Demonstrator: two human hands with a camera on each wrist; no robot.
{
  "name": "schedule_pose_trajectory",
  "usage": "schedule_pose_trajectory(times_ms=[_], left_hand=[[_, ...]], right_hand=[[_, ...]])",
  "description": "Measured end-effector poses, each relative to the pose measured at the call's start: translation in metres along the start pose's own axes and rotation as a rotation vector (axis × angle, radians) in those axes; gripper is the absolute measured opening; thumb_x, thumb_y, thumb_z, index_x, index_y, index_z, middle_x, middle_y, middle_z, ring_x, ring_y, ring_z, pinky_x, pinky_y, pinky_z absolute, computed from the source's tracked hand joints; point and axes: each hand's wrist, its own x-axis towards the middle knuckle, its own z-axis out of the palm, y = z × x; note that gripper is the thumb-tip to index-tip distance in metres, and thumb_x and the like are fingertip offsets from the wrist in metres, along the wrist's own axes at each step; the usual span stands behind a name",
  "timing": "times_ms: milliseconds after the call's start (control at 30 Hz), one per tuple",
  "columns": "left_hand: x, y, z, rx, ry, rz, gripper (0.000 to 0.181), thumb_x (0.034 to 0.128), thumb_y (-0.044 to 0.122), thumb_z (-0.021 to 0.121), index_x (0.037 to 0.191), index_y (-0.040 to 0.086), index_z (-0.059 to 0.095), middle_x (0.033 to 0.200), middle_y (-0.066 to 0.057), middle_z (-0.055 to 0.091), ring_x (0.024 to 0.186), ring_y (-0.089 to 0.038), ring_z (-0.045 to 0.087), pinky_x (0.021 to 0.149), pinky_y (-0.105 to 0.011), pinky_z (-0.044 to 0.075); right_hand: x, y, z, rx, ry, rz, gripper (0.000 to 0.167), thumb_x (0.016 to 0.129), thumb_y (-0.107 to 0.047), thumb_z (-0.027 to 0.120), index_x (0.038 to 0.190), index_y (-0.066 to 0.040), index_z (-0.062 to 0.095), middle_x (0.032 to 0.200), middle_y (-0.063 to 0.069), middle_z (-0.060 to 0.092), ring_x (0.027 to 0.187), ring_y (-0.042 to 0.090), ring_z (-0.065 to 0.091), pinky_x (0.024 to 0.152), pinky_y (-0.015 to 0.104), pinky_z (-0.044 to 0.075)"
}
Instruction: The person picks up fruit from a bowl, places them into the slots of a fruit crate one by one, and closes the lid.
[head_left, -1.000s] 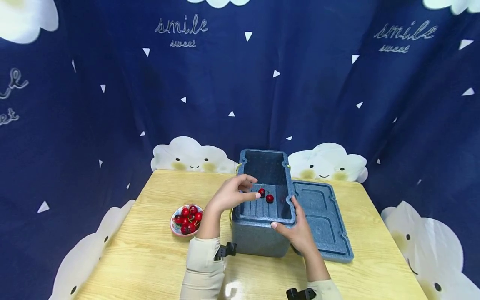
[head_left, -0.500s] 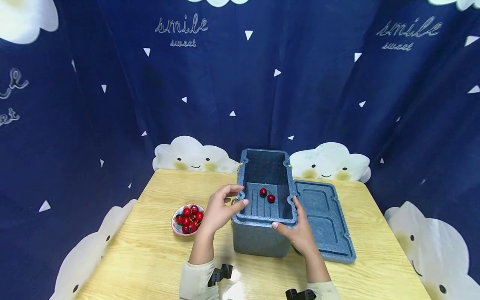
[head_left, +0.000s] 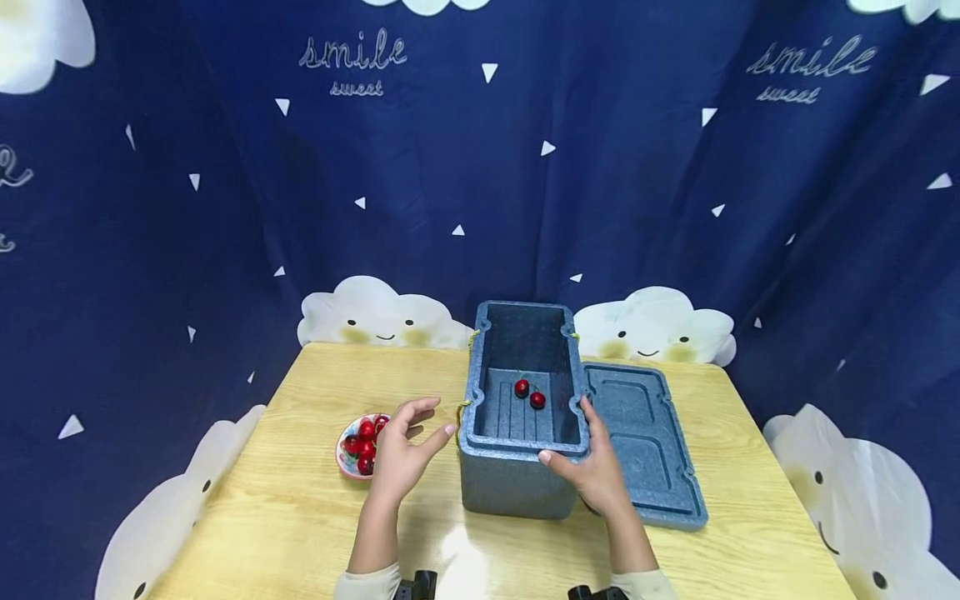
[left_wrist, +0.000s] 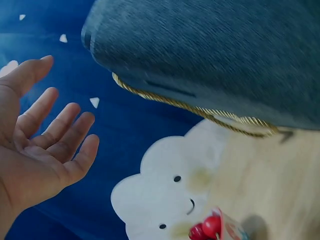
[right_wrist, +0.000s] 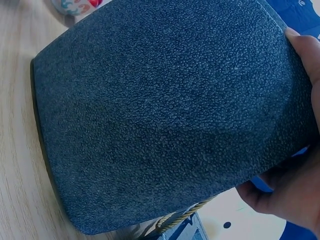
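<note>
A blue-grey foam box (head_left: 517, 483) stands lidless on the table, with two red cherries (head_left: 529, 394) on its ridged floor. My right hand (head_left: 597, 467) grips the near right corner of the box, thumb on the front rim and fingers along the right side; the right wrist view shows the same hold (right_wrist: 295, 185). Between the box and a small patterned bowl (head_left: 347, 468) of cherries, my left hand (head_left: 401, 454) is in the air, fingers parted and holding nothing. It hides the bowl's right part in the head view.
The box's lid (head_left: 645, 442) lies flat on the wooden table (head_left: 285, 517), right of the box. Yellow rope (left_wrist: 195, 107) loops hang at the box's sides. A dark blue curtain (head_left: 480, 167) with clouds hangs behind the table.
My left hand has moved left and toward me, from above the box's inside to near the bowl. The right hand keeps its hold on the box corner. The two cherries in the box stay put.
</note>
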Motion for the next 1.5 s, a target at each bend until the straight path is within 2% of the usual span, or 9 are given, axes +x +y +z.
schedule_pose_trajectory(times_ms=[100, 233, 400, 633, 800, 1033, 1267, 1367, 1500], left_hand=[[-0.006, -0.009, -0.005, 0.001, 0.015, -0.043, 0.039, 0.0761, 0.002, 0.075, 0.112, 0.0, 0.062, 0.115, -0.019, 0.059, 0.106, -0.037, 0.054, 0.089, -0.054, 0.04], [-0.011, -0.018, -0.012, 0.021, 0.018, -0.086, 0.039, 0.0756, 0.008, 0.077, 0.112, 0.006, 0.063, 0.115, -0.012, 0.061, 0.107, -0.029, 0.056, 0.09, -0.053, 0.04], [-0.012, -0.026, -0.018, 0.024, 0.019, -0.1, 0.041, 0.0731, 0.012, 0.08, 0.111, 0.01, 0.064, 0.113, -0.004, 0.061, 0.106, -0.023, 0.056, 0.09, -0.05, 0.042], [-0.011, -0.03, -0.022, -0.012, -0.001, -0.119, 0.047, 0.0735, 0.01, 0.08, 0.116, 0.004, 0.06, 0.118, -0.013, 0.057, 0.11, -0.028, 0.052, 0.093, -0.043, 0.041], [-0.012, -0.036, -0.027, -0.067, 0.035, -0.137, 0.048, 0.0719, 0.002, 0.079, 0.116, 0.002, 0.06, 0.12, -0.014, 0.056, 0.11, -0.028, 0.052, 0.093, -0.043, 0.041], [-0.016, -0.045, -0.035, -0.044, 0.062, -0.147, 0.047, 0.0719, 0.0, 0.078, 0.115, 0.001, 0.059, 0.121, -0.016, 0.054, 0.109, -0.026, 0.055, 0.089, -0.037, 0.044], [-0.028, -0.059, -0.046, 0.029, 0.085, -0.194, 0.048, 0.072, 0.006, 0.08, 0.115, 0.004, 0.06, 0.125, -0.013, 0.053, 0.115, -0.033, 0.05, 0.093, -0.047, 0.039], [-0.032, -0.065, -0.049, 0.028, 0.088, -0.218, 0.049, 0.0729, 0.006, 0.079, 0.117, 0.003, 0.059, 0.128, -0.015, 0.05, 0.117, -0.034, 0.048, 0.095, -0.049, 0.037], [-0.034, -0.074, -0.05, 0.004, 0.122, -0.26, 0.047, 0.0717, 0.002, 0.079, 0.115, 0.004, 0.06, 0.127, -0.015, 0.049, 0.117, -0.035, 0.048, 0.095, -0.05, 0.036]], right_hand=[[-0.003, 0.001, 0.002, 0.004, 0.001, -0.002, 0.104, 0.068, -0.03, 0.083, 0.149, -0.018, 0.018, 0.15, 0.013, 0.018, 0.134, 0.037, 0.018, 0.101, 0.058, 0.02], [-0.006, 0.001, 0.003, 0.001, 0.0, 0.004, 0.104, 0.068, -0.031, 0.083, 0.149, -0.02, 0.018, 0.15, 0.013, 0.018, 0.134, 0.037, 0.017, 0.101, 0.059, 0.02], [-0.007, -0.003, 0.002, 0.026, -0.01, 0.011, 0.102, 0.07, -0.027, 0.081, 0.149, -0.017, 0.017, 0.15, 0.015, 0.017, 0.134, 0.038, 0.017, 0.101, 0.058, 0.019], [0.002, -0.014, -0.006, 0.064, -0.01, -0.005, 0.102, 0.072, -0.02, 0.08, 0.149, -0.013, 0.014, 0.15, 0.018, 0.015, 0.134, 0.037, 0.017, 0.103, 0.055, 0.019], [0.006, -0.015, -0.01, 0.045, -0.017, -0.009, 0.102, 0.073, -0.022, 0.08, 0.149, -0.013, 0.013, 0.151, 0.018, 0.014, 0.134, 0.036, 0.016, 0.103, 0.055, 0.019], [0.003, -0.01, -0.008, 0.019, -0.007, 0.017, 0.102, 0.072, -0.028, 0.081, 0.149, -0.019, 0.015, 0.151, 0.016, 0.016, 0.134, 0.036, 0.018, 0.102, 0.057, 0.02], [0.001, -0.008, -0.001, 0.034, -0.018, 0.01, 0.103, 0.07, -0.029, 0.082, 0.149, -0.02, 0.016, 0.151, 0.013, 0.017, 0.133, 0.036, 0.02, 0.102, 0.056, 0.022], [0.001, -0.007, 0.0, 0.033, -0.013, 0.007, 0.102, 0.07, -0.028, 0.082, 0.149, -0.019, 0.017, 0.15, 0.013, 0.018, 0.133, 0.036, 0.02, 0.102, 0.056, 0.022], [-0.001, -0.004, 0.0, 0.032, -0.016, 0.017, 0.102, 0.071, -0.027, 0.081, 0.149, -0.018, 0.016, 0.15, 0.014, 0.018, 0.133, 0.036, 0.02, 0.102, 0.056, 0.022]])
